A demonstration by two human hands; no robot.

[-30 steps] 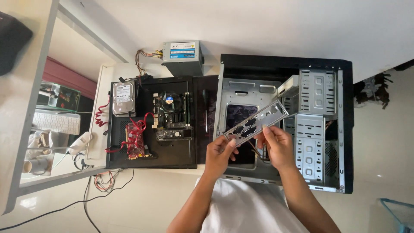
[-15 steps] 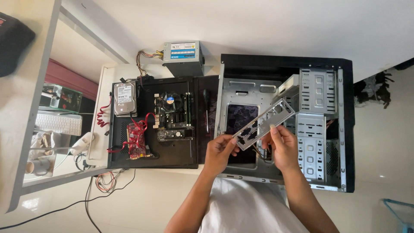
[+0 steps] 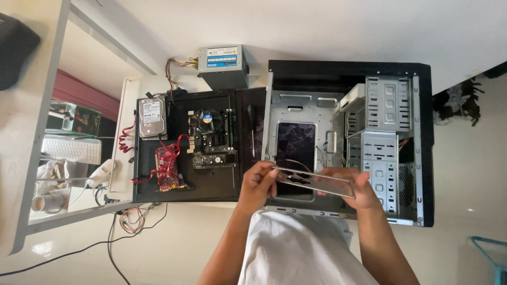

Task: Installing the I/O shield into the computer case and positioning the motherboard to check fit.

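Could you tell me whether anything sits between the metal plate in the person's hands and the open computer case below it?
Nothing visible does. Both the left hand and right hand grip the metal plate by its ends, right over the open computer case. The bay beneath looks bare apart from thin wires.

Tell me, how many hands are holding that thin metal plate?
2. The left hand grips the metal plate at its left end and the right hand at its right end, above the open computer case.
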